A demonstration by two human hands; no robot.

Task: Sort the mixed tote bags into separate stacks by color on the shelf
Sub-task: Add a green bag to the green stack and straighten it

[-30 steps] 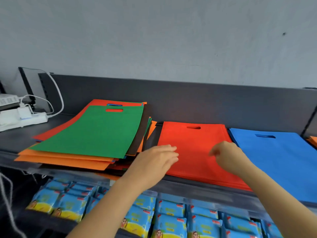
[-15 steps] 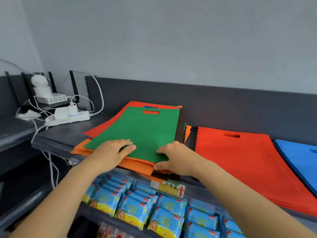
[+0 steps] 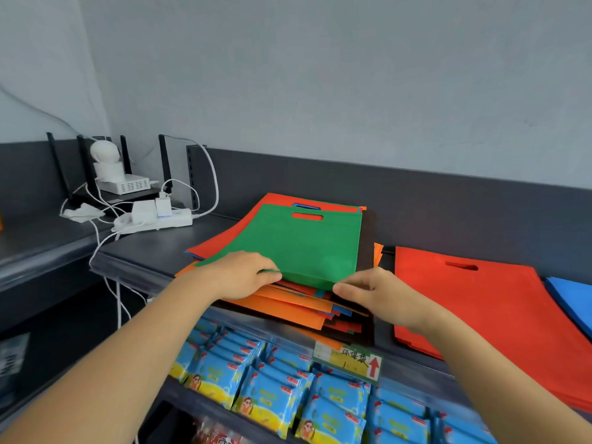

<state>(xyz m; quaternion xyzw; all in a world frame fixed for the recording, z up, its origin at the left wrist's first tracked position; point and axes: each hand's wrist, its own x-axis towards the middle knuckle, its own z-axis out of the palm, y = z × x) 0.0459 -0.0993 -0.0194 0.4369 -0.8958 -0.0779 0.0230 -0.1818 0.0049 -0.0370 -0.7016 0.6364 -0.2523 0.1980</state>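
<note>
Both hands pinch the near edge of a green tote bag atop the mixed pile on the dark shelf: the left hand grips one corner, the right hand the other (thumb underneath). Red bags and blue bags lie stacked separately to the right.
</note>
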